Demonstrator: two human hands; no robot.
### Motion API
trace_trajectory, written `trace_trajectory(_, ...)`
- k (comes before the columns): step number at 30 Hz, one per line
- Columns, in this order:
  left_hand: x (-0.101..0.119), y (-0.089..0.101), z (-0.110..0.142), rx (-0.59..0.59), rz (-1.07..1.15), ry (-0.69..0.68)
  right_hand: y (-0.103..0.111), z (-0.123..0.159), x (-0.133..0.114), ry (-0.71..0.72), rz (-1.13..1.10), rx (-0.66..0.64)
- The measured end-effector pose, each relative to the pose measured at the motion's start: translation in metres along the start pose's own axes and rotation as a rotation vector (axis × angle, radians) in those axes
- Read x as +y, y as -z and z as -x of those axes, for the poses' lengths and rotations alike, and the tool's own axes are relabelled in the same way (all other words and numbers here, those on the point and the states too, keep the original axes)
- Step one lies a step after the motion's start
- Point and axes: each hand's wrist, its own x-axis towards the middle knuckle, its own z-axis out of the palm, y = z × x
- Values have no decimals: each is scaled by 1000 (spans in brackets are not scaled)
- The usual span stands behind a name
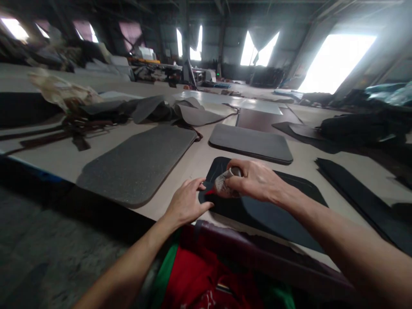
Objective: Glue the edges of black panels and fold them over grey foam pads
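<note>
In the head view a black rounded panel (273, 214) lies flat near the table's front edge. My right hand (254, 178) is wrapped round a squeeze bottle (223, 184), tilted so its red nozzle points down and left at the panel's left end. Whether the nozzle touches the surface, I cannot tell. My left hand (186, 201) rests at that same end, thumb and forefinger apart on either side of the nozzle, the fingertips at the panel's edge. It holds nothing that I can see.
A large grey rounded panel (138, 163) lies to the left; a stack of grey panels (251, 141) sits behind. Dark stacked sheets (363, 197) are at right. Crumpled grey material (180, 109) and brown strips (77, 133) lie farther back on the table (175, 180).
</note>
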Motion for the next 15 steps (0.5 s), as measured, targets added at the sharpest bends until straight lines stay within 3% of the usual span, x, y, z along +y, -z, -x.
trace_trajectory(7,0,0,-1,5,1,-22,22,5,5,-64,93,-62)
trace_trajectory(15,-3,-1,-2,11,-1,-30,40,22,35,-198,117,-126)
